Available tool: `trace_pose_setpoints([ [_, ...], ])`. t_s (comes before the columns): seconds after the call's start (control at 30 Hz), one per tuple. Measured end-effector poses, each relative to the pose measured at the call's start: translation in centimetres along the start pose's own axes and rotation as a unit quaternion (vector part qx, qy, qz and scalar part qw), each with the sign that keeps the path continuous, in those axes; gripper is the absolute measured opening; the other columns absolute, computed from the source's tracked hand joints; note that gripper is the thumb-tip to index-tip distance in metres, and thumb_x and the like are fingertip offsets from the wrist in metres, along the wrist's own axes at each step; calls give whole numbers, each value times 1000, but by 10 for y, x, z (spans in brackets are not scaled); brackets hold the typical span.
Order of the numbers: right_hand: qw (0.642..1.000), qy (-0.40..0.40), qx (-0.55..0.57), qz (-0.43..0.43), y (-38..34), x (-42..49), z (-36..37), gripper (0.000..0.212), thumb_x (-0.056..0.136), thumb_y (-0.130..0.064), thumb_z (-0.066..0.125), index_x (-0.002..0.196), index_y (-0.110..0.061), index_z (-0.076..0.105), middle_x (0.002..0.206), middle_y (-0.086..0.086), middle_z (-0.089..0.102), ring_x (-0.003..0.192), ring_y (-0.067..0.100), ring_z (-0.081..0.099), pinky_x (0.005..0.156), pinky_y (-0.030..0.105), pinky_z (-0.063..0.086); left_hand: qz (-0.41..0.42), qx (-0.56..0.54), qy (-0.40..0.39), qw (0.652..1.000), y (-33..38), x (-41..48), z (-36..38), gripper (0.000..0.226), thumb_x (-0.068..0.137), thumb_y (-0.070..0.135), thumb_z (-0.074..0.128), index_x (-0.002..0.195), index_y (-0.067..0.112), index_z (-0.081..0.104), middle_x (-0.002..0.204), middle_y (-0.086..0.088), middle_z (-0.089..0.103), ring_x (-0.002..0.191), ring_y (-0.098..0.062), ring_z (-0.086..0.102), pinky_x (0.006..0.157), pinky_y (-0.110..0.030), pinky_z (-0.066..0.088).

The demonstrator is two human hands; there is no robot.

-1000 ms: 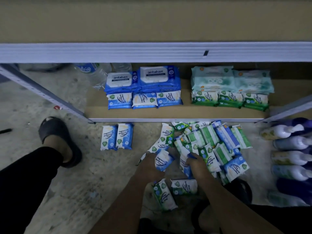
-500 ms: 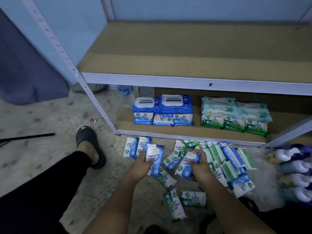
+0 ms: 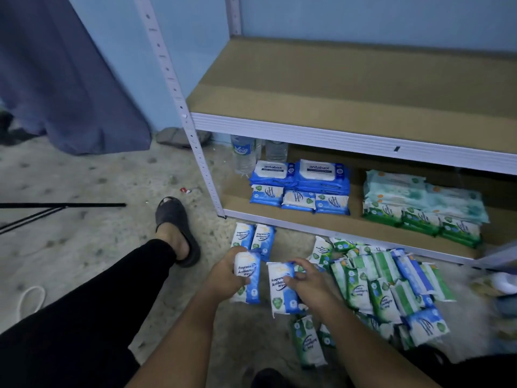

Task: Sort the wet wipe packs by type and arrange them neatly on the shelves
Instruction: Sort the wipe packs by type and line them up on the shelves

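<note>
Nearest the camera, on the speckled floor (image 3: 84, 175) between the two bare forearms, a green wipe pack (image 3: 307, 343) lies flat; just beyond it both hands work side by side. The left hand (image 3: 225, 277) has its grip clamped round a blue Fragrance Free Antibacterial Wipes pack (image 3: 249, 278), thumb across the front; the right hand (image 3: 309, 287) has its grip closed on a second blue pack (image 3: 282, 291) of the same print, fingers curled over its right edge; the two held packs sit just beside each other, and whether they touch I cannot tell. To the right a loose heap of green and blue packs (image 3: 386, 289) spreads over the floor, overlapping at all angles; to the left a leg in black trousers (image 3: 84, 303) stretches out, its foot in a dark slipper (image 3: 176, 222). Beyond the left hand a pair of blue packs (image 3: 264, 236) lies side by side on the floor, just in front of the lower shelf (image 3: 237, 204). On that shelf a row of three small blue packs (image 3: 299, 201) lines the front, with two stacks of antabax packs (image 3: 307, 175) behind; well apart to the right, three small green packs (image 3: 419, 219) front a stack of pale green packs (image 3: 414, 191); two water bottles (image 3: 246, 155) stand at the back left; the upper shelf (image 3: 335, 88) is a brown board with a white front rail.
</note>
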State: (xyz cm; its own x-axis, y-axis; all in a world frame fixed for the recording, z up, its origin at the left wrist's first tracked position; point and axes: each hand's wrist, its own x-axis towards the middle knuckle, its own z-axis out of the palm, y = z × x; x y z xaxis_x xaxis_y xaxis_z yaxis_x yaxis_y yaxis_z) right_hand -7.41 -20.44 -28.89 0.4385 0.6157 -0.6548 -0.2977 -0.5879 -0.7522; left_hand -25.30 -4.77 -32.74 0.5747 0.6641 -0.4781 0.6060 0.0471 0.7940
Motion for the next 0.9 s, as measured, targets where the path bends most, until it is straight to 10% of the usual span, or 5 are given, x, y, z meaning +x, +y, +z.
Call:
trace_pose_setpoints([
  [0.2, 998, 34, -43, -14, 10, 36, 30, 35, 84, -1, 76, 112, -16, 61, 105, 11, 72, 92, 25, 71, 75, 37, 59, -59, 20, -13, 998, -6, 11, -12, 68, 67, -18, 77, 119, 23, 62, 97, -1, 66, 81, -5, 61, 56, -12, 49],
  [0.9, 981, 105, -138, 82, 87, 177, 96, 37, 81, -8, 79, 116, -18, 72, 93, -1, 76, 87, 18, 72, 84, 46, 60, -113, 13, 32, 993, -120, 117, -2, 69, 71, -7, 78, 120, 39, 65, 106, 11, 73, 96, 0, 68, 88, -32, 58],
])
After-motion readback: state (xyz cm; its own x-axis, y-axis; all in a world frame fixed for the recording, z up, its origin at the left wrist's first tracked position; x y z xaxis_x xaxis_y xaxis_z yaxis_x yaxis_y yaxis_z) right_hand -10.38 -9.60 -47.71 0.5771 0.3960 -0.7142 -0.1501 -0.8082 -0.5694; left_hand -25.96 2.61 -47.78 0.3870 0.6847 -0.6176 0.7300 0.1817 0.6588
